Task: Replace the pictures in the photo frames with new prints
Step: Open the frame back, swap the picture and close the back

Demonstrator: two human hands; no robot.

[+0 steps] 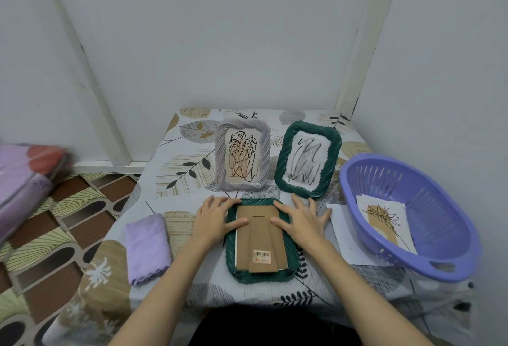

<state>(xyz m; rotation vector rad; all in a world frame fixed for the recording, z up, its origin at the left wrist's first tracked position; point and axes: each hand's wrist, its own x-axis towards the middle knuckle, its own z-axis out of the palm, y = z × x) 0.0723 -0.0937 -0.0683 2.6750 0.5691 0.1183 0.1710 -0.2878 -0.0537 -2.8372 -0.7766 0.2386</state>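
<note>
Green frame (259, 277) lies face-down between both hands (217, 218), thumbs on its backing.

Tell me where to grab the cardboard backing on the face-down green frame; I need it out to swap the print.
Pinch the fold-out stand flap on the cardboard backing at its free lower edge near the barcode sticker, coming from the near side. The backing sits recessed inside the green frame, so its edges probably offer little purchase.
</note>
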